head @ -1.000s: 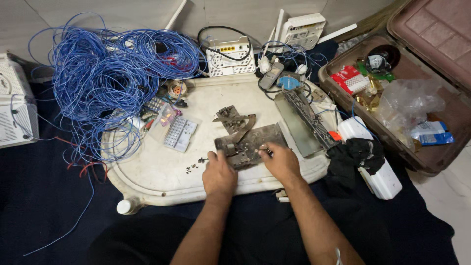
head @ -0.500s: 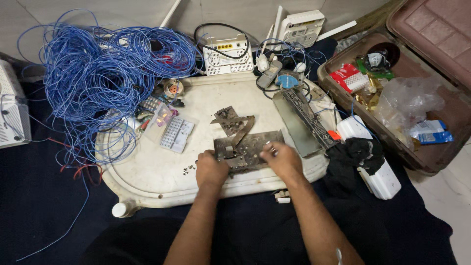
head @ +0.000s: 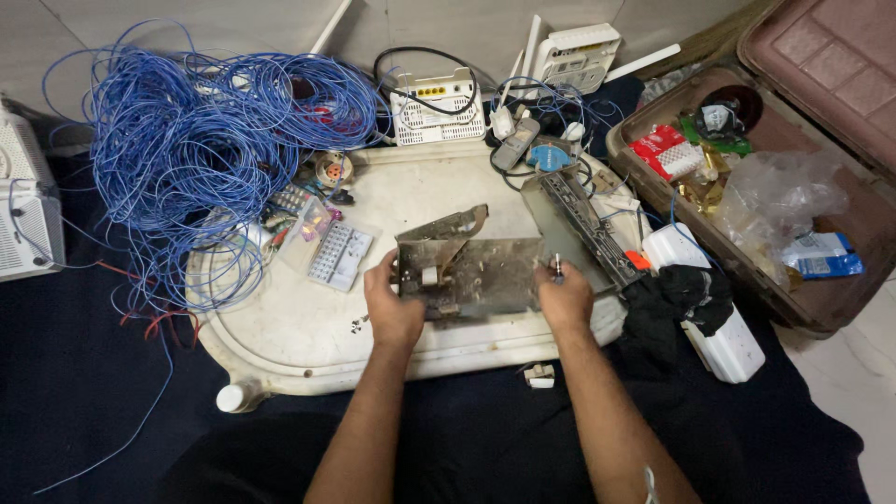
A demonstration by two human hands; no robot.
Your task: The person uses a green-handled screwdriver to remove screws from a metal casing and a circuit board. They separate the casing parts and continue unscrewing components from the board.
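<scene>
My left hand [head: 392, 303] grips the left edge of a dull grey metal plate [head: 471, 271] with folded brackets, and holds it just above the white tray table [head: 289, 336]. My right hand [head: 563, 299] holds the plate's right edge, with a small metal screw or tool tip sticking up between its fingers. The plate lies roughly level between both hands. A second bent metal piece [head: 443, 227] rests behind it.
A big tangle of blue wire [head: 196, 140] covers the tray's left side. A clear box of small connectors [head: 339, 254] lies near it. White routers [head: 434, 107] stand behind. A long metal rail [head: 579, 224] lies right, and an open brown suitcase [head: 793, 187] of clutter further right.
Both hands have taken the metal plate by its ends and lifted it, turning it square to me. The view has moved closer to the tray.
</scene>
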